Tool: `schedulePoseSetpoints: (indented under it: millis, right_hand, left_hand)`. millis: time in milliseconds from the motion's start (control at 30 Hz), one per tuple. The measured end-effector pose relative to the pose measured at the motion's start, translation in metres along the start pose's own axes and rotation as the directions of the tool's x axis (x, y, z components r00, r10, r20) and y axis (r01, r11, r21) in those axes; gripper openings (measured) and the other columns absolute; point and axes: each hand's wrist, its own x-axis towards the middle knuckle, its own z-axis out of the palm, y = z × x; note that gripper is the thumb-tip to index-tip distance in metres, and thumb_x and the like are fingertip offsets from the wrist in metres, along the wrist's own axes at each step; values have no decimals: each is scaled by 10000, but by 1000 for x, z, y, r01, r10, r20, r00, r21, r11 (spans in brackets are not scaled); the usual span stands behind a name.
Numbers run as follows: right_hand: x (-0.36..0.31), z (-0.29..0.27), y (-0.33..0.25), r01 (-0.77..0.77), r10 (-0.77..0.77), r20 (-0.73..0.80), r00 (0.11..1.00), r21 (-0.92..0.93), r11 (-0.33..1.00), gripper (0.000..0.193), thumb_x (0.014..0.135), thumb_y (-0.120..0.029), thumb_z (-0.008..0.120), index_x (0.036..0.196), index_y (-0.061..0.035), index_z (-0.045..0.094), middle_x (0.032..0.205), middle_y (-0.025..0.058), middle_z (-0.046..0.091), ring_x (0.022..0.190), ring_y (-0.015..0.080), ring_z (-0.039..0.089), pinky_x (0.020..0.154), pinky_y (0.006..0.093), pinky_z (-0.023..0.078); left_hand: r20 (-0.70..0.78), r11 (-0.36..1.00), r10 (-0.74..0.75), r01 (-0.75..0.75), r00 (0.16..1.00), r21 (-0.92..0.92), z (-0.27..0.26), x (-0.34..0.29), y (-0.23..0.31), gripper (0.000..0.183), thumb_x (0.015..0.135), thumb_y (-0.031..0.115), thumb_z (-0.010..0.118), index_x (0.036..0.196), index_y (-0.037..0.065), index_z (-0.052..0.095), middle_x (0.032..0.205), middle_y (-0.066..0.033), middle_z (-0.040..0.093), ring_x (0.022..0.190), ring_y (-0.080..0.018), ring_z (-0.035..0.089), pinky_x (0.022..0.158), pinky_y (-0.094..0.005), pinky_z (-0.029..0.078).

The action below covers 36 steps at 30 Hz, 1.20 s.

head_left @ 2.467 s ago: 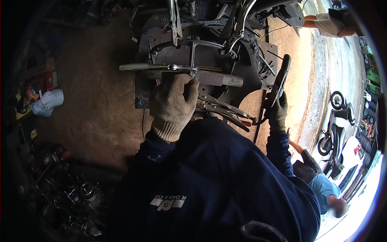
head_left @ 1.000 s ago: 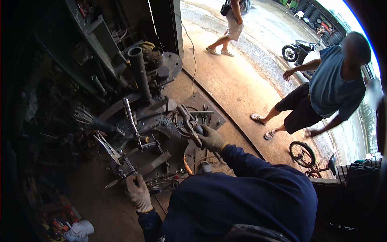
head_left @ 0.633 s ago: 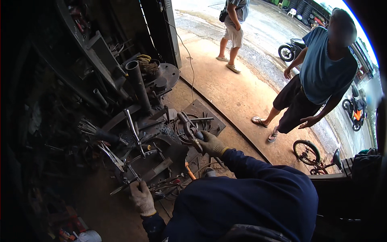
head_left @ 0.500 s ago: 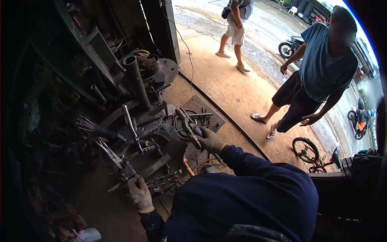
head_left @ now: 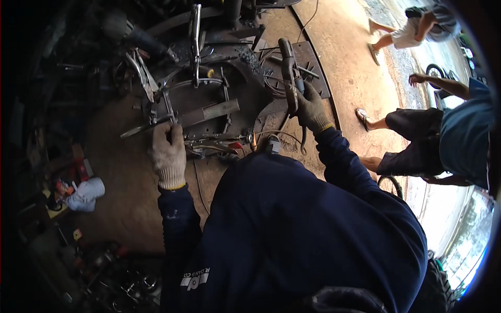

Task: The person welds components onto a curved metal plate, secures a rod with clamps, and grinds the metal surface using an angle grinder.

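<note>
My left hand (head_left: 169,151), in an off-white knit glove, pinches the near left end of a welded metal frame (head_left: 226,94), beside a thin flat bar (head_left: 141,129). A loose flat metal strip (head_left: 216,109) lies across the frame. Locking pliers (head_left: 143,75) stand at its left side, and a long chrome clamp (head_left: 195,44) rises behind it. My right hand (head_left: 313,109), gloved too, is closed around the grey-blue grip of a long, narrow, brownish tool (head_left: 288,73). This tool is held upright over the right of the bench; its exact kind is unclear.
The dark steel worktop (head_left: 250,78) carries more clamps and red-handled pliers (head_left: 219,147) near its front edge. A coiled cable (head_left: 274,78) lies at right. Two people stand outside, one in a blue shirt (head_left: 467,130). A white cloth-like bundle (head_left: 86,194) sits at left.
My view has turned and tilted down, so the bench appears higher and the people further right. My left hand stays at the frame; my right hand still holds the tool.
</note>
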Motion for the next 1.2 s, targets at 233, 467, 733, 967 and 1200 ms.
schedulePoseSetpoints:
  millis: [233,467,733,967,1200]
  right_hand:
    - [16,1,-20,50,-45,35,998,-161,986,465,954,-323,705,1269,-11,566,882,75,657,652,118,622,507,270,505]
    - [36,-8,-2,69,-44,103,994,-247,966,440,932,-336,730,1167,5,581,891,95,663,690,143,648,580,303,548]
    - [18,2,-4,44,-55,-30,998,-283,958,461,938,-388,701,1182,-9,606,919,92,687,722,151,646,641,314,541]
    - [20,2,0,38,-70,-55,996,-444,895,488,924,-395,711,1207,-8,619,944,131,714,809,186,683,712,339,546]
    - [33,8,-18,90,-112,-9,994,-533,841,479,930,-383,695,1183,14,611,894,158,718,763,233,714,676,361,562]
  left_hand:
    - [-29,998,-32,33,999,57,7,-1,4,233,921,221,689,984,-2,665,820,-145,689,727,-265,676,693,-381,525]
    - [6,980,-140,138,990,147,0,0,13,280,928,324,683,1031,65,662,929,-155,714,824,-352,699,727,-441,544]
    - [11,999,-40,40,999,8,1,0,2,287,912,320,696,997,51,644,893,-166,709,812,-376,695,719,-458,535]
    - [32,992,123,-122,992,-28,3,7,-8,229,910,260,711,938,51,620,822,-156,682,746,-366,684,682,-444,535]
    - [-5,993,103,-103,995,-52,11,6,-18,220,923,227,691,918,32,591,794,-140,637,743,-324,657,683,-411,514]
